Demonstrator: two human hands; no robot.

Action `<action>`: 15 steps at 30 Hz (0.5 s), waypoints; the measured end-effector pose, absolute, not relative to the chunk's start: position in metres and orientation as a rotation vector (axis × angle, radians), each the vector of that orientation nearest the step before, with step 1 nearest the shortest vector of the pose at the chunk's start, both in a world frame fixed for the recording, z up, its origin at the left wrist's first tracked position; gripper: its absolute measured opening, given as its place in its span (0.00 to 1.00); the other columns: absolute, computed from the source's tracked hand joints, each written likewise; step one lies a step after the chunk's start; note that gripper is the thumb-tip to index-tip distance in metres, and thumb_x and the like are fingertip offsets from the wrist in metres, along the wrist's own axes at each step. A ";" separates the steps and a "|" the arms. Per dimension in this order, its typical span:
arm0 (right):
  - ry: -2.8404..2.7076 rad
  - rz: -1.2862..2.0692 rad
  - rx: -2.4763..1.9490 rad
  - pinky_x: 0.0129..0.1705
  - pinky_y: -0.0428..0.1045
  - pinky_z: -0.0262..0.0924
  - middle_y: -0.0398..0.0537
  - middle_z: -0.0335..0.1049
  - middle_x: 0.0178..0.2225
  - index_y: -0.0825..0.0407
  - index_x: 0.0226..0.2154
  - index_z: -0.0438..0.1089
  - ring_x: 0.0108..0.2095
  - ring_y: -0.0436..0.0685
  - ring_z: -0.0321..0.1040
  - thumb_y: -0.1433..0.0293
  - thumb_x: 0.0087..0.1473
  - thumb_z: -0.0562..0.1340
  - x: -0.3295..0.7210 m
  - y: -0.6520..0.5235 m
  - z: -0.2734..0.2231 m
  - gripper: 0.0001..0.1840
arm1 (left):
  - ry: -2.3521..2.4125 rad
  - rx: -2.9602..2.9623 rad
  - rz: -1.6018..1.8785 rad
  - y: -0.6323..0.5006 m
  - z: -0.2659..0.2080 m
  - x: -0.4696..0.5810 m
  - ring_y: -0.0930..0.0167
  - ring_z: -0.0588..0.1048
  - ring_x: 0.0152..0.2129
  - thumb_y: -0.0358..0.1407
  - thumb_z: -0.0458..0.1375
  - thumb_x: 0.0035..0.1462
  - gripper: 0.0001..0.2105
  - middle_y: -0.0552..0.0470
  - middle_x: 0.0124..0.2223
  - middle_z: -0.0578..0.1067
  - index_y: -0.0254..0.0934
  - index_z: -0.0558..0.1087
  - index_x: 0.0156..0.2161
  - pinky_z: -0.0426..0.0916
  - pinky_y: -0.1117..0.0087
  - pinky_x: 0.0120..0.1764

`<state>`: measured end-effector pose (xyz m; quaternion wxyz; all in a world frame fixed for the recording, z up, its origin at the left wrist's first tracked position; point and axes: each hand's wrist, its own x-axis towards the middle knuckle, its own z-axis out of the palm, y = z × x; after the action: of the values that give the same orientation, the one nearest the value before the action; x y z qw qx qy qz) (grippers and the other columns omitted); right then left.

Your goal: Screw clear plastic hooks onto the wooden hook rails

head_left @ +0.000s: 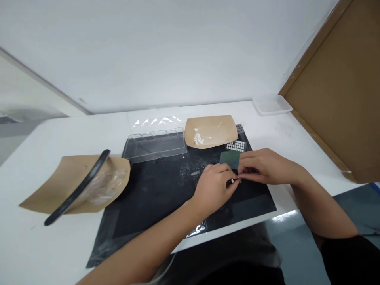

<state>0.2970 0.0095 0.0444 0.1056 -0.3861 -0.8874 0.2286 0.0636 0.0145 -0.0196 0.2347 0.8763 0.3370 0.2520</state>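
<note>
Your hands meet over the right-hand part of the black mat; your left hand point(216, 186) has its thumb and forefinger drawn together at the tips, with a small white piece point(232, 181) showing between them, and it appears to be gripping it; your right hand point(258, 166) comes in from the other side, its thumb and forefinger nearly closed and meeting the left fingertips, though you cannot tell from here whether they pinch anything.

The relation that matters is at those fingertips: the piece sits within the left grip, just to the left of your right fingertips, so the left hand is the nearer; the piece is too small for its long axis to be made out.

Just beyond the fingers lies a dark green sheet point(230, 159); behind it is a card of white dots point(235, 146), and farther back a brown paper tray point(221, 136) with white bits point(198, 138) at its left end; beside that tray, to the left, stands a clear plastic tray point(157, 155).

The black mat point(154, 190) rests on the white desk point(53, 138); at its left edge a second paper tray point(69, 170) holds clear plastic packets point(103, 188), with a dark curved strip point(78, 188) across it; no brand, label or writing can be read.
</note>
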 end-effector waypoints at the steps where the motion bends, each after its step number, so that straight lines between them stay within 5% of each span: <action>1: -2.618 0.675 -1.133 0.36 0.47 0.57 0.44 0.76 0.39 0.49 0.40 0.76 0.33 0.51 0.69 0.67 0.69 0.64 0.297 0.010 0.044 0.06 | 0.925 2.409 0.691 0.015 -0.020 0.063 0.68 0.79 0.33 0.33 0.68 0.64 0.03 0.53 0.37 0.82 0.39 0.82 0.36 0.66 0.63 0.40; 15: -2.646 0.653 -1.086 0.35 0.46 0.56 0.42 0.75 0.37 0.46 0.42 0.80 0.33 0.51 0.71 0.65 0.70 0.65 0.298 0.010 0.043 0.07 | 0.924 2.397 0.681 0.014 -0.020 0.064 0.68 0.79 0.34 0.32 0.69 0.63 0.02 0.54 0.37 0.83 0.40 0.82 0.37 0.65 0.62 0.40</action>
<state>0.2984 0.0098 0.0427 0.1035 -0.3683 -0.8970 0.2213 0.0636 0.0142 -0.0196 0.2394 0.8757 0.3374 0.2489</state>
